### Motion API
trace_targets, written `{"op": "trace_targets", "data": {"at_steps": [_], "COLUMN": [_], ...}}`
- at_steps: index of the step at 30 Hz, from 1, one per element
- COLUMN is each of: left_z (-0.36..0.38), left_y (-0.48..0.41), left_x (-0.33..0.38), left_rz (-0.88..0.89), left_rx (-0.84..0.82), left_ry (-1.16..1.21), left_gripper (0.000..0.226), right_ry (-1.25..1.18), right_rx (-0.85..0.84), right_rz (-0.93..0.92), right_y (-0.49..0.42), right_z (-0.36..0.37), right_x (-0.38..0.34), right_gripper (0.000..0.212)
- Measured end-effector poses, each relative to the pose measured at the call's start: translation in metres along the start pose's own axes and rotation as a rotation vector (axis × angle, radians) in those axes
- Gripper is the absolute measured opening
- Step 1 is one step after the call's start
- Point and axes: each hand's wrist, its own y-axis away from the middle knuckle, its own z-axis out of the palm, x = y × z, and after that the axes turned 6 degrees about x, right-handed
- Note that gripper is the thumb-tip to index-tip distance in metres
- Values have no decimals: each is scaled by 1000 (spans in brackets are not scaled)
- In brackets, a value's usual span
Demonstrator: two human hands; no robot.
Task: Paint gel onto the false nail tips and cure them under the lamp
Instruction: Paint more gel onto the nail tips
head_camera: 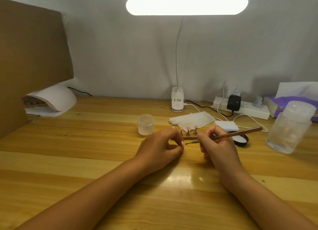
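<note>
Left hand (pixel 160 146) is pinching a nail tip (pixel 182 143); right hand (pixel 218 144), gripping the brush (pixel 240 132), is seemingly painting gel; lamp (pixel 51 100) at ten o'clock likely next.

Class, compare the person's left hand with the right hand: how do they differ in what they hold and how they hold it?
The left hand pinches a small pink nail tip at its fingertips; the right hand holds a long brush like a pen. The left hand's grip hides most of the tip; the brush sticks out far past the right hand. Shared: both are low over the desk, in front of the nail stand.
</note>
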Motion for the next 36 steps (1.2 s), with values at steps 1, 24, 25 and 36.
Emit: {"op": "trace_targets", "data": {"at_steps": [1,24,25,36], "left_z": [0,-1,-1,-2], "left_y": [0,0,0,0], "left_x": [0,-1,-1,-2], "left_rz": [4,44,44,45], "left_rx": [-5,-16,-16,-19], "left_ry": [4,-27,-27,-28], "left_gripper": [15,8,8,9], "right_ry": [16,216,203,234], "right_rx": [3,-6,5,-17], "right_rz": [-10,-73,-73,-85], "right_y": [0,0,0,0], "right_z": [0,2,2,2], "right_x": [0,1,1,1], "right_gripper": [17,10,11,11]}}
